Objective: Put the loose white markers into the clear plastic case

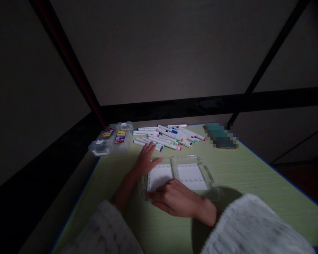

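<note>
An opened clear plastic case point(174, 169) lies flat on the table before me. White paper sheets, a left one point(159, 174) and a right one point(192, 176), sit in its two halves. My left hand point(144, 160) rests at the far left corner of the case, fingers spread and holding nothing. Over the near left corner is my right hand point(176, 199), its fingers bent together against the edge of the case and the left sheet. What lies between those fingertips is hidden. Just beyond my left fingertips lies a pile of white markers point(169, 137) with coloured ends.
Another clear plastic case point(111, 141) with colourful labels lies at the table's far left. A phone-like flat object point(220, 135), blurred out, is at the far right. The pale green table point(241, 169) has a blue edge; a wall panel point(169, 53) stands behind it.
</note>
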Action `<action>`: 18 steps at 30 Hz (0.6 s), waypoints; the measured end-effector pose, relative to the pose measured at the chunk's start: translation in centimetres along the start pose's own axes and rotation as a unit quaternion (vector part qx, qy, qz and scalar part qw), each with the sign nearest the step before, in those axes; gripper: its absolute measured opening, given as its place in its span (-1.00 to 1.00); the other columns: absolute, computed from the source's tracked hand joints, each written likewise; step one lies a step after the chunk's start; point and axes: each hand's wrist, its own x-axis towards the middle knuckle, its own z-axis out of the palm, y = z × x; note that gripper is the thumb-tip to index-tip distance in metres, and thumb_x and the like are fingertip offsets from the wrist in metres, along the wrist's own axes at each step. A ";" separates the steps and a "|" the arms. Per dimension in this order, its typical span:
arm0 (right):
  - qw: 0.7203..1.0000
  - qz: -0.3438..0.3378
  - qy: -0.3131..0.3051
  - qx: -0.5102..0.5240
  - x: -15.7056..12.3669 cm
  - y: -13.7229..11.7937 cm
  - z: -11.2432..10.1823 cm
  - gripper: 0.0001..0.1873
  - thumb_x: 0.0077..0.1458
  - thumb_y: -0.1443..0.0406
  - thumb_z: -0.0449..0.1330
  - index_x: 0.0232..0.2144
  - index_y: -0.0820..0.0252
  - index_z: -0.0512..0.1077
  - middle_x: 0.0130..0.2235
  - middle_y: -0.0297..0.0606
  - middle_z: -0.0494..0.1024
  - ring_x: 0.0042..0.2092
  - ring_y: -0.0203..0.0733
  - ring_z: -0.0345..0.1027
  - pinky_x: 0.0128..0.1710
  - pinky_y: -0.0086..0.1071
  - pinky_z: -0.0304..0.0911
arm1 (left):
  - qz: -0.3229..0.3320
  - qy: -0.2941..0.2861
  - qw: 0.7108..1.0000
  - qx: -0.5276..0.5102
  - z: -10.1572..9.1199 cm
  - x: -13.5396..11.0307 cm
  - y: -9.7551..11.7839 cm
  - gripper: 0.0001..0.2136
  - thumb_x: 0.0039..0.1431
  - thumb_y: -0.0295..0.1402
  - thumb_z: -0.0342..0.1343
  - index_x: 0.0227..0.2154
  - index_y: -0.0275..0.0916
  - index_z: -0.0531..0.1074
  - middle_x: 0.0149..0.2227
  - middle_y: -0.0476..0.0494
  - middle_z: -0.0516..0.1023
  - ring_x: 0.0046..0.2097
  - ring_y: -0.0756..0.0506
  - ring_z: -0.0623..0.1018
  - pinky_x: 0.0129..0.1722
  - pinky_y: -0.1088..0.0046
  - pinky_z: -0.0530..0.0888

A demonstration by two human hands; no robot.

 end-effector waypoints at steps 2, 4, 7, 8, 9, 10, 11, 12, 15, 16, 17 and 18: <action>1.000 -0.002 0.002 0.005 0.0 0.0 0.0 -0.67 0.18 0.23 -0.09 -0.05 0.11 0.32 -0.35 -0.31 0.54 -0.37 -0.25 0.37 -0.50 -0.39 0.00 | 0.002 -0.007 1.000 0.017 0.0 -0.1 0.0 -0.41 0.06 -0.17 0.04 0.11 -0.38 0.13 0.22 -0.33 0.02 0.26 -0.26 -0.07 0.19 0.12 0.05; 1.000 -0.004 0.002 0.009 0.1 -0.1 0.1 -0.66 0.19 0.23 -0.09 -0.05 0.12 0.32 -0.36 -0.31 0.54 -0.37 -0.25 0.37 -0.49 -0.39 -0.01 | 0.004 -0.010 0.999 0.033 -0.1 -0.1 0.2 -0.43 0.07 -0.17 0.02 0.10 -0.39 0.14 0.21 -0.32 0.04 0.26 -0.26 -0.06 0.19 0.13 0.05; 1.000 -0.006 0.004 0.018 0.2 0.0 0.2 -0.66 0.19 0.23 -0.09 -0.04 0.12 0.31 -0.36 -0.31 0.53 -0.37 -0.26 0.37 -0.49 -0.39 -0.01 | 0.004 -0.011 0.998 0.055 -0.3 -0.3 0.5 -0.45 0.08 -0.19 0.02 0.10 -0.40 0.16 0.20 -0.32 0.08 0.25 -0.25 -0.01 0.19 0.16 0.06; 1.000 -0.005 0.005 0.020 0.2 0.0 0.3 -0.67 0.19 0.23 -0.09 -0.04 0.12 0.31 -0.35 -0.31 0.53 -0.37 -0.26 0.37 -0.49 -0.39 -0.01 | 0.003 -0.010 0.998 0.061 -0.4 -0.3 0.6 -0.46 0.09 -0.21 0.01 0.09 -0.41 0.16 0.20 -0.32 0.09 0.24 -0.25 0.00 0.19 0.16 0.06; 1.000 -0.005 0.005 0.021 0.2 0.0 0.3 -0.67 0.19 0.23 -0.09 -0.04 0.11 0.31 -0.35 -0.31 0.53 -0.37 -0.27 0.37 -0.49 -0.39 -0.01 | 0.004 -0.008 0.998 0.066 -0.4 -0.3 0.6 -0.47 0.09 -0.22 0.01 0.09 -0.41 0.17 0.19 -0.32 0.10 0.24 -0.25 0.02 0.19 0.17 0.07; 1.000 -0.004 0.005 0.022 0.2 0.1 0.3 -0.67 0.19 0.23 -0.09 -0.04 0.11 0.31 -0.35 -0.31 0.53 -0.37 -0.26 0.37 -0.49 -0.39 -0.01 | 0.005 -0.005 0.997 0.070 -0.5 -0.4 0.7 -0.48 0.09 -0.24 0.01 0.08 -0.42 0.18 0.19 -0.33 0.11 0.24 -0.24 0.03 0.19 0.17 0.07; 1.000 -0.004 0.004 0.022 0.2 0.1 0.3 -0.67 0.19 0.22 -0.09 -0.05 0.11 0.31 -0.34 -0.31 0.53 -0.37 -0.26 0.37 -0.49 -0.39 0.00 | 0.007 -0.001 0.997 0.073 -0.5 -0.4 0.7 -0.49 0.09 -0.25 0.02 0.08 -0.42 0.19 0.19 -0.33 0.12 0.24 -0.24 0.04 0.19 0.17 0.08; 1.000 -0.004 0.004 0.022 0.1 0.1 0.3 -0.67 0.19 0.22 -0.09 -0.04 0.11 0.31 -0.34 -0.31 0.53 -0.37 -0.26 0.37 -0.49 -0.39 0.00 | 0.010 0.003 0.997 0.075 -0.5 -0.4 0.7 -0.49 0.09 -0.26 0.02 0.07 -0.43 0.20 0.18 -0.34 0.13 0.23 -0.24 0.05 0.19 0.18 0.08; 1.000 -0.003 0.004 0.023 0.0 0.0 0.3 -0.66 0.19 0.21 -0.10 -0.04 0.10 0.31 -0.33 -0.31 0.53 -0.37 -0.26 0.37 -0.48 -0.39 0.02 | 0.018 0.015 0.997 0.076 -0.5 -0.4 0.7 -0.51 0.07 -0.28 0.04 0.05 -0.43 0.23 0.16 -0.37 0.17 0.22 -0.24 0.10 0.17 0.18 0.12; 1.000 -0.002 0.004 0.024 0.0 0.0 0.3 -0.66 0.19 0.21 -0.10 -0.04 0.10 0.31 -0.33 -0.31 0.53 -0.36 -0.25 0.37 -0.48 -0.39 0.03 | 0.021 0.018 0.997 0.077 -0.5 -0.4 0.8 -0.52 0.07 -0.28 0.04 0.04 -0.42 0.23 0.15 -0.37 0.18 0.21 -0.23 0.11 0.17 0.18 0.13; 1.000 -0.001 0.004 0.025 0.0 0.0 0.3 -0.66 0.19 0.21 -0.10 -0.04 0.10 0.31 -0.32 -0.31 0.53 -0.36 -0.25 0.37 -0.47 -0.39 0.04 | 0.024 0.020 0.996 0.079 -0.5 -0.4 0.8 -0.53 0.06 -0.29 0.05 0.03 -0.41 0.25 0.15 -0.37 0.19 0.21 -0.23 0.13 0.16 0.18 0.14; 1.000 0.000 0.004 0.026 0.0 0.0 0.4 -0.66 0.19 0.21 -0.10 -0.04 0.10 0.31 -0.32 -0.31 0.53 -0.35 -0.25 0.37 -0.46 -0.40 0.05 | 0.027 0.021 0.996 0.082 -0.6 -0.4 0.9 -0.54 0.06 -0.29 0.05 0.02 -0.40 0.25 0.14 -0.36 0.21 0.20 -0.23 0.14 0.16 0.17 0.15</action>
